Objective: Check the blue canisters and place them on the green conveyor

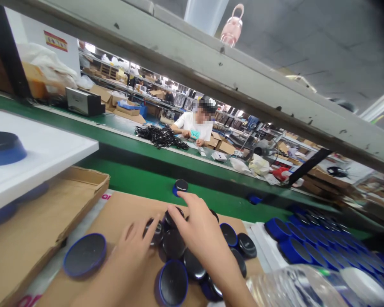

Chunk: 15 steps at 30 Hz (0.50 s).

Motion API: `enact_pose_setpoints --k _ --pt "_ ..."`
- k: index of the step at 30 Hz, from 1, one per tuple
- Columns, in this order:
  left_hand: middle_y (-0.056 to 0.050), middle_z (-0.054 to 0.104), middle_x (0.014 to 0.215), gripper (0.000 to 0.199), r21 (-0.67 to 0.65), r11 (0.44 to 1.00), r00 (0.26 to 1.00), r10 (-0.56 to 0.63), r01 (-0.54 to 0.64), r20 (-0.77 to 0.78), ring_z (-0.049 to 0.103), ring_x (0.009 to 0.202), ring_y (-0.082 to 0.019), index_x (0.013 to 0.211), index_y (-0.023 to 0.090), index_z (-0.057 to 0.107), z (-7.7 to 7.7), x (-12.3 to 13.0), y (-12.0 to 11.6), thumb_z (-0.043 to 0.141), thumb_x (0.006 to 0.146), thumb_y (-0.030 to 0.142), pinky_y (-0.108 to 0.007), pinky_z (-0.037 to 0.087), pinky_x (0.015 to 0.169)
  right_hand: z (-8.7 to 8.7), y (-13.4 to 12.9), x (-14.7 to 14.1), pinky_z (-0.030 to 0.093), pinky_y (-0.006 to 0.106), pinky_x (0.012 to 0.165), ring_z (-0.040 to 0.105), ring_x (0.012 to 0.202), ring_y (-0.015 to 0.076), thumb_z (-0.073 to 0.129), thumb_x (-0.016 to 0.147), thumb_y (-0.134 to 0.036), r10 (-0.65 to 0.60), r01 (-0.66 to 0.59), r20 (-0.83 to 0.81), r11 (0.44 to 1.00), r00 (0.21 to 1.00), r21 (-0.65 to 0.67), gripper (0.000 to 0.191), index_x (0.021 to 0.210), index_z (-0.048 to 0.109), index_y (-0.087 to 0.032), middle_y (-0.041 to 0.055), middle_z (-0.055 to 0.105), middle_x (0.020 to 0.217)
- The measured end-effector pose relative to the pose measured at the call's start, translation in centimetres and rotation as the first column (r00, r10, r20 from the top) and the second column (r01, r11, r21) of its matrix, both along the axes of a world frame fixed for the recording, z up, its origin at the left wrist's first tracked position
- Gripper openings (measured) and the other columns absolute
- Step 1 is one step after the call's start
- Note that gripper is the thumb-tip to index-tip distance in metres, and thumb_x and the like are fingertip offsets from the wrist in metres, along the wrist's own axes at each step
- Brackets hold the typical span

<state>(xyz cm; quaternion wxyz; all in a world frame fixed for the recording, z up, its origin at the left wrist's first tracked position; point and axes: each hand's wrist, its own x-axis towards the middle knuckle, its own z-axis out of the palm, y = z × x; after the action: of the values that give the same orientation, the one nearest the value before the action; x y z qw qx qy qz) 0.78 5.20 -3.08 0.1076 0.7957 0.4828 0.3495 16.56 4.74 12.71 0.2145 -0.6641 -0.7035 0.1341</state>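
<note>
Several round, puck-like pieces with black tops and blue sides lie clustered on a flat cardboard sheet (121, 213). My left hand (137, 243), slightly blurred, has its fingers apart at the left side of the cluster, beside a black-topped piece (156, 233); whether it touches is unclear. Stretched over the cluster, my right hand (198, 221) has its thumb and forefinger apart. Its forefinger reaches close to a lone puck-like piece (181, 186) on the green belt, and its thumb lies over another piece (173, 216). A larger blue-rimmed piece (85, 255) lies left of my left hand.
A white board (51, 140) bearing a blue-and-black piece (3, 147) juts in above a cardboard box (67, 213). At right are rows of blue pieces (307, 247) and a clear bottle (294, 285). Beyond the green belt (131, 179), a person (195, 125) sits by black cables (160, 135).
</note>
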Motion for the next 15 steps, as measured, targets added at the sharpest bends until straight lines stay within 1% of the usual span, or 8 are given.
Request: enact_pose_setpoints --k 4,6,8,9,11,13,14,15 --pt "-0.017 0.061 0.129 0.048 -0.148 0.989 0.995 0.02 -0.005 0.096 0.065 0.111 -0.036 0.137 0.021 0.05 3.0 -0.7 -0.3 0.044 0.092 0.035 -0.057 0.054 0.092 -2.0 -3.5 2.9 0.05 0.048 0.1 0.061 0.118 0.0263 0.05 0.096 -0.042 -0.024 0.041 -0.167 0.995 0.986 0.095 0.033 0.121 0.063 -0.026 0.0053 0.067 0.125" --pt "-0.016 0.056 0.137 0.052 -0.185 0.983 0.983 0.052 -0.019 0.178 0.06 0.123 -0.033 0.139 0.023 0.045 5.1 -1.3 -0.6 0.044 0.094 0.047 -0.054 0.053 0.1 -3.3 -4.3 4.1 0.051 0.041 0.096 0.063 0.115 0.0219 0.049 0.097 -0.044 -0.005 0.048 -0.26 0.986 0.966 0.16 0.026 0.115 0.064 -0.031 0.0012 0.069 0.12" --pt "-0.009 0.054 0.145 0.055 -0.29 0.956 0.918 0.082 0.037 0.387 0.052 0.135 -0.03 0.139 0.031 0.046 6.7 -1.7 -0.9 0.052 0.09 0.055 -0.045 0.053 0.104 -4.6 -4.7 4.9 0.049 0.035 0.098 0.062 0.116 0.0181 0.05 0.099 -0.041 0.051 0.036 -0.351 0.971 0.935 0.237 0.02 0.111 0.065 -0.035 -0.0025 0.069 0.12" --pt "-0.005 0.056 0.145 0.055 -0.389 0.91 0.828 0.104 0.145 0.551 0.051 0.136 -0.029 0.138 0.035 0.048 7.3 -1.7 -1.2 0.057 0.089 0.057 -0.042 0.054 0.104 -5.1 -4.8 5.1 0.047 0.034 0.1 0.061 0.118 0.0168 0.049 0.101 -0.038 0.071 0.042 -0.395 0.962 0.916 0.271 0.019 0.11 0.065 -0.037 -0.0041 0.068 0.121" --pt "0.002 0.062 0.14 0.046 -0.478 0.709 0.49 0.212 0.519 0.846 0.055 0.132 -0.026 0.133 0.041 0.056 8.0 -1.4 -1.8 0.058 0.09 0.056 -0.035 0.055 0.102 -6.2 -5.0 5.1 0.043 0.034 0.104 0.057 0.122 0.0157 0.044 0.103 -0.037 0.082 0.075 -0.467 0.949 0.881 0.308 0.022 0.112 0.064 -0.042 -0.0067 0.065 0.125" --pt "0.003 0.069 0.13 0.036 -0.323 0.502 0.172 0.324 0.802 0.93 0.063 0.124 -0.025 0.127 0.04 0.063 8.1 -0.6 -2.4 0.052 0.094 0.052 -0.034 0.054 0.104 -7.1 -5.2 4.7 0.041 0.04 0.108 0.052 0.128 0.019 0.041 0.103 -0.044 0.09 0.099 -0.518 0.94 0.851 0.326 0.026 0.122 0.058 -0.046 -0.0062 0.06 0.134" --pt "0.002 0.072 0.125 0.037 -0.275 0.461 0.12 0.338 0.844 0.934 0.065 0.12 -0.025 0.125 0.037 0.065 7.9 -0.1 -2.7 0.047 0.097 0.052 -0.036 0.054 0.104 -7.5 -5.3 4.5 0.039 0.044 0.11 0.049 0.132 0.0224 0.042 0.102 -0.05 0.109 0.088 -0.539 0.941 0.835 0.327 0.031 0.13 0.054 -0.047 -0.005 0.056 0.14" --pt "0.0 0.074 0.121 0.039 -0.287 0.462 0.14 0.326 0.839 0.935 0.068 0.116 -0.026 0.124 0.035 0.067 7.6 0.3 -3.0 0.042 0.098 0.052 -0.039 0.056 0.103 -7.9 -5.4 4.3 0.038 0.048 0.113 0.047 0.135 0.0259 0.044 0.1 -0.053 0.138 0.058 -0.556 0.946 0.819 0.319 0.039 0.137 0.049 -0.046 -0.0037 0.053 0.145"
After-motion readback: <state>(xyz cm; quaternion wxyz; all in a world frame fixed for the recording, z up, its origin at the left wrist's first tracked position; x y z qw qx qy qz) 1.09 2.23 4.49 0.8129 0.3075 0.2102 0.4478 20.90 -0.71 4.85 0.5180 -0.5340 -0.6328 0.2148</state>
